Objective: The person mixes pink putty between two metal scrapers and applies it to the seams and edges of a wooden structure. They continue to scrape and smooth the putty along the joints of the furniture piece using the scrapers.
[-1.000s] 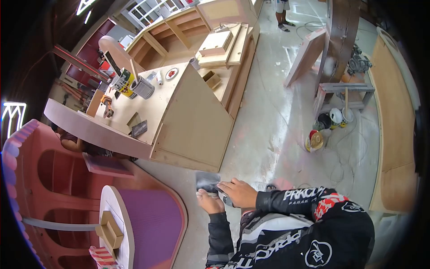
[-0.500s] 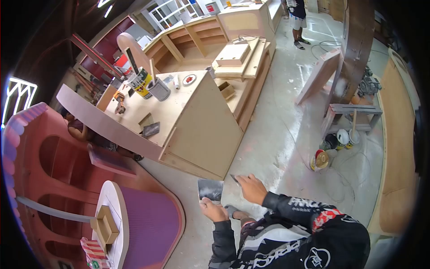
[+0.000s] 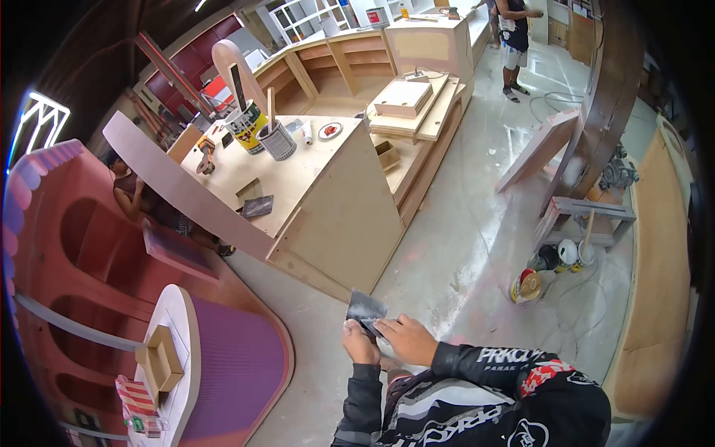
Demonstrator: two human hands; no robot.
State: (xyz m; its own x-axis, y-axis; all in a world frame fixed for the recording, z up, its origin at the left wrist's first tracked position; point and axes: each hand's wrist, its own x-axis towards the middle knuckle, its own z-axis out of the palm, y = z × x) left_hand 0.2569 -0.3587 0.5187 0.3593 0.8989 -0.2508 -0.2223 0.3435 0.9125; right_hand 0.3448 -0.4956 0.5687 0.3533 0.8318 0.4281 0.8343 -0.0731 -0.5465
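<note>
While both hands meet low in the head view, the rest reads as follows.
left hand: left hand (image 3: 360, 344) has its grip clamped on the lower edge of a grey sheet of sandpaper (image 3: 366, 307), thumb on top.
right hand: right hand (image 3: 406, 339) lies just beside the left, fingertips (image 3: 380, 325) pressed on the sheet's lower right corner; grip closed on the sheet too.
sandpaper: held upright-ish in the air in front of the chest, above the concrete floor (image 3: 447, 253), near the corner of the plywood desk (image 3: 328, 194). Dusty, pale grey, slightly curled.
sleeves: black jersey with white and red print (image 3: 514, 357) on both arms.
desk top: yellow-labelled can (image 3: 248, 127), grey can (image 3: 278, 141) touching or just beside it with a stick standing in it, a small dark sheet (image 3: 258, 206) near the front edge, a round red-and-white lid (image 3: 330, 131) farther back.
left of desk: a long curved pink board (image 3: 179, 186) leans along the desk; a person (image 3: 141, 197) sits behind it, mostly hidden.
lower left: pink arched cabinet (image 3: 89, 261), purple panel (image 3: 234, 357), small wooden block (image 3: 160, 357) on a white edge.
floor right: cluster of paint cans (image 3: 555, 261) beside a small grey stool (image 3: 588, 216), loose cable around them.
far back: another person (image 3: 514, 37) stands on the floor, well apart.
</note>
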